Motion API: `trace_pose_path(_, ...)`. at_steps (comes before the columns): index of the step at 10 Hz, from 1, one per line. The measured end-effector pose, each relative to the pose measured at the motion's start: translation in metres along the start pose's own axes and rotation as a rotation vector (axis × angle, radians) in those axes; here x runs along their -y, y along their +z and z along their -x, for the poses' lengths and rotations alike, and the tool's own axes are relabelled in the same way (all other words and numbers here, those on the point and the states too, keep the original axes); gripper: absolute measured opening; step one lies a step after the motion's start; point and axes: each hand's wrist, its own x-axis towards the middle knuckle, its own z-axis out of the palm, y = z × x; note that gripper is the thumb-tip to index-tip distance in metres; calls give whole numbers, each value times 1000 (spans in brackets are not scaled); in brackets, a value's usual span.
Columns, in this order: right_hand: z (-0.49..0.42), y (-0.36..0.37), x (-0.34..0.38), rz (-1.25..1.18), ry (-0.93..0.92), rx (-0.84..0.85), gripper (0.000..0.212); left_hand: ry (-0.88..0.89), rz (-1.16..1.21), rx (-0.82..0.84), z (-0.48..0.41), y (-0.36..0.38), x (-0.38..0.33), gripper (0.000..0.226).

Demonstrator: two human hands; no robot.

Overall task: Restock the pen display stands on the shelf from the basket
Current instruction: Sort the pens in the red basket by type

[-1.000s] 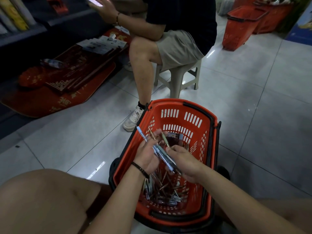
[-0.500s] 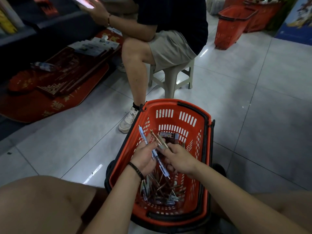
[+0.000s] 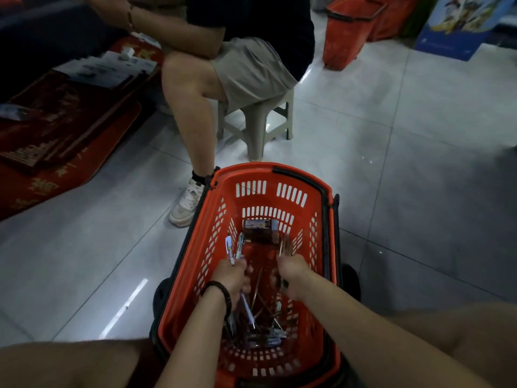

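1. Glossy grey floor tiles (image 3: 405, 205) all round, dim shop aisle; no shelf or pen display stands in view.
2. Left hand (image 3: 233, 275), black wristband (image 3: 221, 292) at the wrist: fingers curled round a small bunch of blue-and-white pens (image 3: 230, 249), tips fanned toward 12 o'clock, one tail poking out under the fist toward 6.
3. Right hand (image 3: 291, 271), near the left at its 3 o'clock: closed on a few brownish pens (image 3: 285, 245), also pointing to 12.
4. Probably held apart by kind, one sort per fist, ready for separate stands.
5. Both forearms reaching in from 6 o'clock, wrists inside the red basket (image 3: 268, 203), backs of the hands toward the camera.
6. Under the hands: loose pens (image 3: 265, 323) heaped at the basket's near end; at its 12 o'clock end, a dark box (image 3: 257, 229) against the far wall.
7. Beyond the rim: at 10 o'clock a seated person's white trainer (image 3: 187, 203) just beside it; at 12 a pale plastic stool (image 3: 257, 127); at 9 to 10, well apart, a red mat (image 3: 64, 175).
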Motion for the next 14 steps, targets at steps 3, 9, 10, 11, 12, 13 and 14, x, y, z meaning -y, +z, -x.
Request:
trace_pose_path(3,-86,41,-9,437,-19,-236,47,-112,-11,163,-5,-10,4,27)
trace_pose_path(9,-121,61,-8,138,-41,-489,61,-191,-24,5,-63,-18,27,20)
trace_pose_path(10,-105,54,-6,195,-99,-416,37,-185,9,19,-61,-16,26,25)
trace_pose_path(11,-81,45,-16,381,-96,-255,25,-193,-22,57,-55,-16,19,30)
trace_pose_path(12,-53,42,-26,366,-96,-181,22,-89,-78,13,-53,-19,19,33)
trace_pose_path(13,-18,45,-30,41,-86,-8,25,-68,-119,43,-77,-24,41,43)
trace_pose_path(14,8,49,-33,-124,-114,149,24,-87,-178,175,-90,-28,56,28)
